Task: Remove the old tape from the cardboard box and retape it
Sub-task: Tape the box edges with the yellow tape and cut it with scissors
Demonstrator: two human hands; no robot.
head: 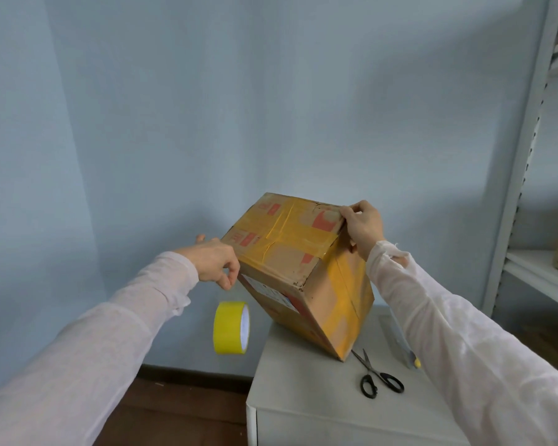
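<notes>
- L arm: reaches fwd from lower left, elbow nearly straight, pale long sleeve to wrist.
- L hand (218, 263): back up, fingers curled down, tips pinching at left edge of box (303, 268); one fingertip pokes out on far side.
- R arm: comes in from lower right, white sleeve.
- R hand (363, 228): higher than L, fingers curled over box's top right corner, gripping it.

No text can be read: the red print (324, 220) and white label (269, 289) on the cardboard box (290, 249) are blurred.
</notes>
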